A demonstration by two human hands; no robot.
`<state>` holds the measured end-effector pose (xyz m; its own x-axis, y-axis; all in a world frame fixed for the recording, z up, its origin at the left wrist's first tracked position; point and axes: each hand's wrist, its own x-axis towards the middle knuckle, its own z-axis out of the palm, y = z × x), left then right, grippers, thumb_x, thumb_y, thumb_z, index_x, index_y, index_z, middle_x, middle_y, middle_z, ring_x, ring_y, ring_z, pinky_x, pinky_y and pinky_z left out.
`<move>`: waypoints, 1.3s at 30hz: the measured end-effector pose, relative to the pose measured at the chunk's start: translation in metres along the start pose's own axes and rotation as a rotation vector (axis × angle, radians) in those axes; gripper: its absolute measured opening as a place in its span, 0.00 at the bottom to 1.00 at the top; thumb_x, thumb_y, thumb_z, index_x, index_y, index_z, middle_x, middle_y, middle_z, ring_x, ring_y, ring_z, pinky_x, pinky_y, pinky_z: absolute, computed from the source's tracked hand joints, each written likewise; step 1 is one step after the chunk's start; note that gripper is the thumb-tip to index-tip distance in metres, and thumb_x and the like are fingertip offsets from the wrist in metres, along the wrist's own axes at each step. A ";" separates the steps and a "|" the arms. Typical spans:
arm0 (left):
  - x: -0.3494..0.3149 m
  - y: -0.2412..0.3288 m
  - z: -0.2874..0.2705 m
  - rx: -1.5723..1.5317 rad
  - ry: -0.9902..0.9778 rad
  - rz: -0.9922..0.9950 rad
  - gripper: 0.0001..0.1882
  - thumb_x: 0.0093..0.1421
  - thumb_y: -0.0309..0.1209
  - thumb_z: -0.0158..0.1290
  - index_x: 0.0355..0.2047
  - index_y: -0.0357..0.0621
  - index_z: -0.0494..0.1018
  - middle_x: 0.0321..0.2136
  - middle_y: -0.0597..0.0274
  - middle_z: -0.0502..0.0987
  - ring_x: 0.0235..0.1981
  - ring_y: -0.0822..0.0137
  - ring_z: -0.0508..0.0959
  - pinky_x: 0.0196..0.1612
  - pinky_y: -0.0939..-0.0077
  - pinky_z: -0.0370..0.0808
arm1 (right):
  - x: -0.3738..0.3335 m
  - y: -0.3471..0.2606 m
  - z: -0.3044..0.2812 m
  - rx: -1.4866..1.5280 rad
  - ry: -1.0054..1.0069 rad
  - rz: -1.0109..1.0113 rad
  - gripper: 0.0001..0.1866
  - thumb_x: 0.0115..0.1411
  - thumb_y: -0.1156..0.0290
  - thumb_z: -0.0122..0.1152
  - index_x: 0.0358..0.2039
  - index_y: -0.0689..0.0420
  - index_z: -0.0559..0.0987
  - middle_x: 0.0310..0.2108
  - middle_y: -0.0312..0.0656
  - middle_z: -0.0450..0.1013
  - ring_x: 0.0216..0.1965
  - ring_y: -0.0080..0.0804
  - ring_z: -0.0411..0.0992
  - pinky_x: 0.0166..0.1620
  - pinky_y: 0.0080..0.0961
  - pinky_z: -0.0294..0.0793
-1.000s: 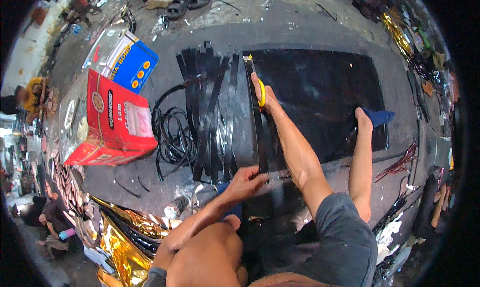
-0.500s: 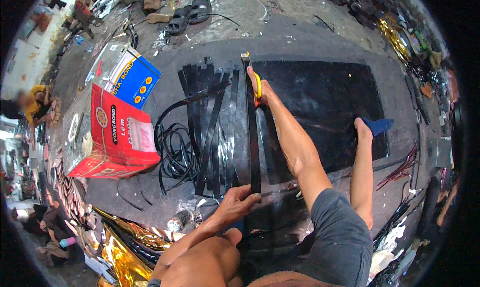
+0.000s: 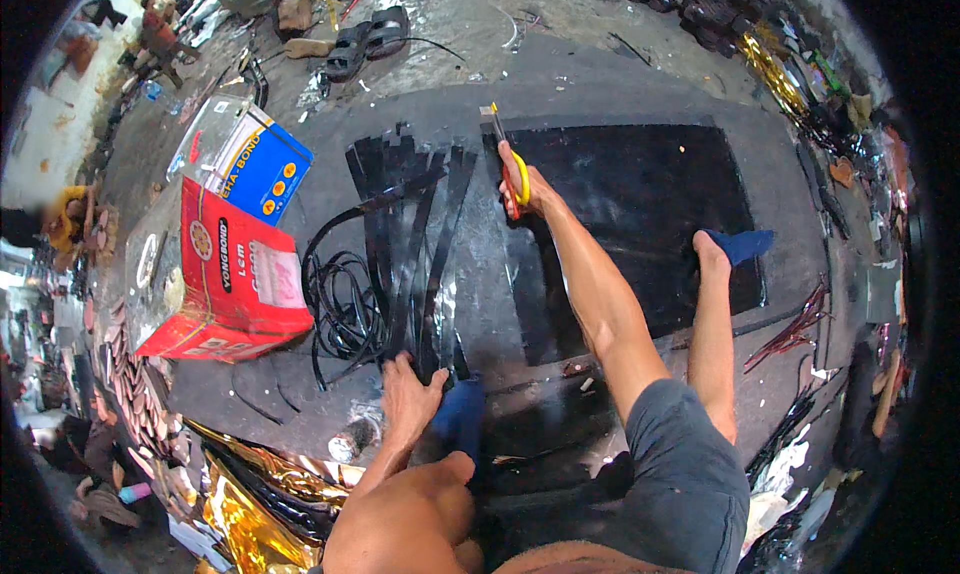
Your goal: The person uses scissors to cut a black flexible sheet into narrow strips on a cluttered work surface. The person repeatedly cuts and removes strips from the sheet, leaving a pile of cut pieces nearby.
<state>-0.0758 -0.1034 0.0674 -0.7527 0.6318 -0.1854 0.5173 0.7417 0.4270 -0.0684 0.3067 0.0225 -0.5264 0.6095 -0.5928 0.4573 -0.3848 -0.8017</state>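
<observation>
My right hand (image 3: pixel 528 186) grips a pair of scissors (image 3: pixel 518 179) with yellow and orange handles, blades pointing away from me. It is over the far left corner of a large black sheet (image 3: pixel 640 214) lying flat. To the left, several long black strips (image 3: pixel 405 244) lie in a loose, overlapping pile. My left hand (image 3: pixel 408 394) is at the near ends of these strips, fingertips touching them, with thumb and fingers apart. A coil of thin black strip (image 3: pixel 345 309) lies beside the pile.
A red carton (image 3: pixel 240 274) and a blue-and-white box (image 3: pixel 265 169) stand on the left. Black sandals (image 3: pixel 368 44) lie at the far side. My blue-socked foot (image 3: pixel 740 246) presses the sheet's right part. Gold foil (image 3: pixel 250 514) lies at near left.
My left hand has moved left, and the long strip it held at its near end now lies with the pile. My right hand remains near the sheet's far left corner with the scissors.
</observation>
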 end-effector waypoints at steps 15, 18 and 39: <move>0.043 0.107 0.157 -0.635 -0.323 -0.270 0.15 0.49 0.37 0.63 0.23 0.36 0.77 0.21 0.57 0.78 0.26 0.61 0.75 0.35 0.62 0.71 | -0.317 0.177 0.000 0.500 0.044 0.052 0.45 0.52 0.22 0.31 0.17 0.57 0.71 0.11 0.37 0.64 0.10 0.28 0.65 0.16 0.23 0.66; 0.062 0.102 0.159 -0.489 -0.270 -0.146 0.19 0.49 0.43 0.59 0.19 0.35 0.77 0.24 0.45 0.79 0.30 0.52 0.79 0.38 0.59 0.72 | -0.362 0.181 0.012 0.499 -0.012 0.117 0.44 0.54 0.23 0.30 0.20 0.58 0.70 0.11 0.37 0.63 0.10 0.28 0.65 0.16 0.23 0.66; 0.081 0.038 0.078 -0.839 -0.575 -0.302 0.12 0.55 0.30 0.57 0.19 0.38 0.70 0.15 0.57 0.74 0.14 0.69 0.74 0.16 0.77 0.71 | -0.390 0.208 0.104 0.273 -0.321 0.468 0.45 0.54 0.23 0.29 0.29 0.60 0.71 0.16 0.40 0.67 0.15 0.30 0.69 0.18 0.22 0.68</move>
<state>-0.0851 -0.0062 0.0001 -0.3834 0.6216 -0.6831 -0.2706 0.6316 0.7265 0.1570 -0.0832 0.0789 -0.5229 0.1112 -0.8451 0.5144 -0.7494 -0.4169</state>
